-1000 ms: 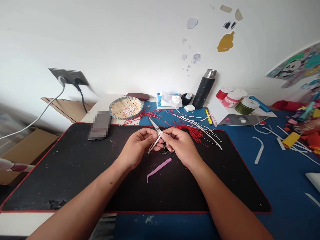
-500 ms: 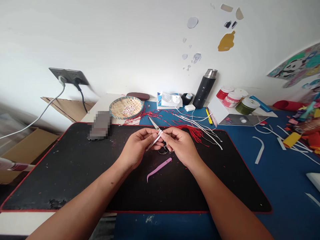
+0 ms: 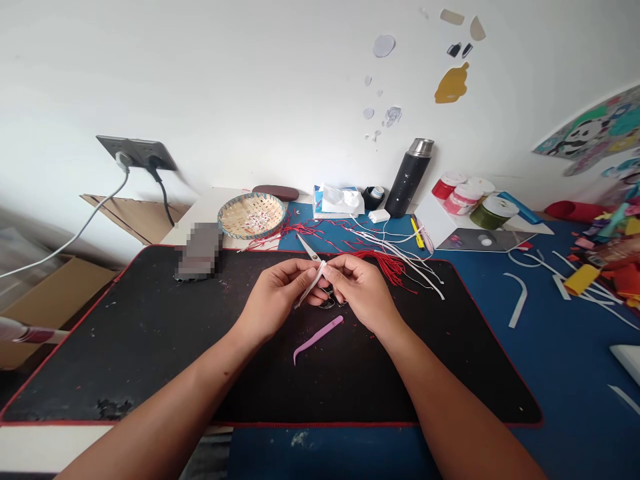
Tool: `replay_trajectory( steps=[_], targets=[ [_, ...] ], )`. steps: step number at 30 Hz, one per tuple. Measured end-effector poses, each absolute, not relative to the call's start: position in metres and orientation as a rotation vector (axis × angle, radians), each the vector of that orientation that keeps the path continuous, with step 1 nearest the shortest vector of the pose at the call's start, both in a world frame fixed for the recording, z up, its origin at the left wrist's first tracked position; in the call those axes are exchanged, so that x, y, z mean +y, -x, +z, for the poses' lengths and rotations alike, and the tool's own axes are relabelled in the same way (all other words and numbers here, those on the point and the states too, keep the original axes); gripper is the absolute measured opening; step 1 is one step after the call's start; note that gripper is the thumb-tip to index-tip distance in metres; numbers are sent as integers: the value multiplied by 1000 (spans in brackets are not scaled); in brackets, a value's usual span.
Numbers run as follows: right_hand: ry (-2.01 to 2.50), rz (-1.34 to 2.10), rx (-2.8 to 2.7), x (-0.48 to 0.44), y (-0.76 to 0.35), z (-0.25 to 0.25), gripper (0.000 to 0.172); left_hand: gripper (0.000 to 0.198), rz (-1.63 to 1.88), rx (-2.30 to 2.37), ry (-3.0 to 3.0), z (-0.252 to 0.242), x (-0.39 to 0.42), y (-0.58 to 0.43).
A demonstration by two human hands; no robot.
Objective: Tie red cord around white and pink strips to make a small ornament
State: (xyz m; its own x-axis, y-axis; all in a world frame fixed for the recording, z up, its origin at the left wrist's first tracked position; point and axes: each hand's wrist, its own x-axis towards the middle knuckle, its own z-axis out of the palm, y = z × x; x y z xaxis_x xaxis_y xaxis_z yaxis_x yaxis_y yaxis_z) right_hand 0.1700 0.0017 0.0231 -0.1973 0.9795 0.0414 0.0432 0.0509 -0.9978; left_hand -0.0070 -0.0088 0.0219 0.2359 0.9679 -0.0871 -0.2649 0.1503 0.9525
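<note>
Between the fingertips of both hands is a narrow white strip (image 3: 311, 285), its free end slanting down toward the left palm. My left hand (image 3: 280, 293) pinches it from the left side. My right hand (image 3: 357, 287) grips its upper end between thumb and index finger. Beneath the fingers lie scissors (image 3: 309, 249), blades pointing up and left, their dark handles partly covered by my hands. Closer to me, pink curved-tip tweezers (image 3: 320, 338) rest on the black mat (image 3: 150, 347).
Behind the hands lie red cords (image 3: 387, 263) and white strips (image 3: 415, 257). A woven basket (image 3: 253, 215) holds small bits. Along the wall stand a tissue box (image 3: 339, 201), a black flask (image 3: 410, 179) and spools (image 3: 463, 199). Coloured scraps (image 3: 615, 260) are heaped at right.
The white strip has turned a little in the fingers, its lower end now hanging more steeply. Both hands have barely shifted, and the scissors and tweezers lie as before.
</note>
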Motion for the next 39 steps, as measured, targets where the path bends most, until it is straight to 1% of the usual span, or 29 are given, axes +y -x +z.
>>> replay_trajectory(
  steps=[6,10,14,22,39],
  targets=[
    [1119,1297,-1403,2,-170,22,32,40,1039,941,-1070,28,-12,6],
    [1111,1289,-1424,2,-170,22,34,43,1055,939,-1050,27,-12,5],
    [1101,1276,-1452,2,-169,21,31,44,1084,932,-1002,26,-11,6],
    [1108,1204,-1493,-1,-169,21,29,39,1113,946,-1047,26,-11,6],
    [1090,1323,-1446,1,-171,24,33,42,1063,930,-1113,29,-13,6]
  ],
)
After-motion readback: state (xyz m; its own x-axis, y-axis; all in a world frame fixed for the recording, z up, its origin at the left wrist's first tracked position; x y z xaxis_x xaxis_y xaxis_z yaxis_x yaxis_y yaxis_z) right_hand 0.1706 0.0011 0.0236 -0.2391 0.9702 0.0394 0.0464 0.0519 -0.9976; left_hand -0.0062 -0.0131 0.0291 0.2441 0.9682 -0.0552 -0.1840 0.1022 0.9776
